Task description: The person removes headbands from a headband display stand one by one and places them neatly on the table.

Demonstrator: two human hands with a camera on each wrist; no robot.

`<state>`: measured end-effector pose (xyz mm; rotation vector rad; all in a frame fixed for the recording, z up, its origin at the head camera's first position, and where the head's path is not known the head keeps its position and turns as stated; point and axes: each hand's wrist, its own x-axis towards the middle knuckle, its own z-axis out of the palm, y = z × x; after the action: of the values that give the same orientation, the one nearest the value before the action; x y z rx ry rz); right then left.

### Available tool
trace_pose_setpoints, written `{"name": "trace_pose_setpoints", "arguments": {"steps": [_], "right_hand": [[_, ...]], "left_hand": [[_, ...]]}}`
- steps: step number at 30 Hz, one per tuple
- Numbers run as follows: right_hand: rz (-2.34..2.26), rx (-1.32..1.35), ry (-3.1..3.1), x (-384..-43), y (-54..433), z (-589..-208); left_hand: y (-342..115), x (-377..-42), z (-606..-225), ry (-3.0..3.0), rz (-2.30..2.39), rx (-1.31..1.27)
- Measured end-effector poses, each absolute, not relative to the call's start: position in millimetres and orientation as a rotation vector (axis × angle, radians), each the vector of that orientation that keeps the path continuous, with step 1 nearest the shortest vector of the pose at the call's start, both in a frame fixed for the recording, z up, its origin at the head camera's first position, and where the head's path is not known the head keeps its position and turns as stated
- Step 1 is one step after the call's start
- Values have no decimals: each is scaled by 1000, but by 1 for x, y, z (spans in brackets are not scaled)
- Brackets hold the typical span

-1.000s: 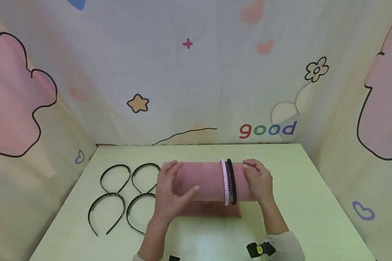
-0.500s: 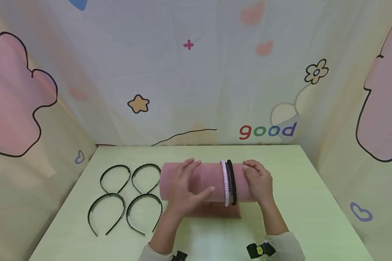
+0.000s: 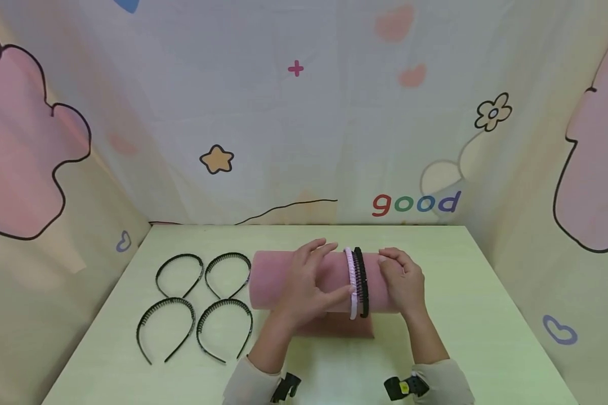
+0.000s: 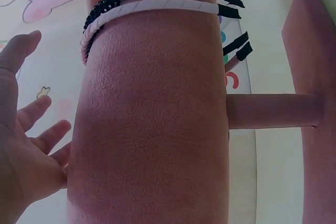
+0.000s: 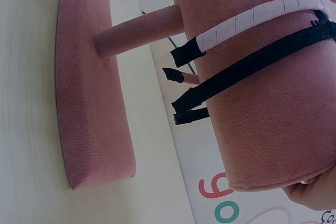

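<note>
A pink plush headband stand point(image 3: 273, 275) has a horizontal roll on a short post above a flat base point(image 4: 320, 103). Near the roll's right end sit a white headband point(image 3: 353, 304) and a black toothed headband point(image 3: 363, 298), side by side, their black tips showing below the roll in both wrist views. My right hand point(image 3: 405, 284) grips the roll's right end. With fingers spread, my left hand point(image 3: 304, 292) lies along the roll's near side and top, its thumb by the white headband. In the left wrist view those fingers point(image 4: 50, 135) are straight and hold nothing.
Several black toothed headbands lie on the table to the left, including a near-left one point(image 3: 190, 315) and a far-right one point(image 3: 228, 256). The pale table point(image 3: 461, 337) meets a printed cloth backdrop point(image 3: 304, 140) at the back and sides.
My left hand has moved rightward along the roll, from its left end to beside the white headband. My right hand has kept its grip on the right end.
</note>
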<state>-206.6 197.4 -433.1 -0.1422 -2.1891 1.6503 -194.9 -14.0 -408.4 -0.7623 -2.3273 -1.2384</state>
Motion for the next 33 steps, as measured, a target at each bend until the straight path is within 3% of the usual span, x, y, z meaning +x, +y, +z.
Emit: {"name": "trace_pose_setpoints", "arguments": {"steps": [11,21,33], "right_hand": [[1676,-137,-2186,-205,198,-432],[1647,-132,-2208,-185,182,-399],[1661,-118,-2203,-205,198,-433]], "left_hand": [[-4,-217,-401,-2390,-1140,-883],[0,-231,-388,-2661,-1020,-993],[2,-229,-395,-2803,-745,-974]]}}
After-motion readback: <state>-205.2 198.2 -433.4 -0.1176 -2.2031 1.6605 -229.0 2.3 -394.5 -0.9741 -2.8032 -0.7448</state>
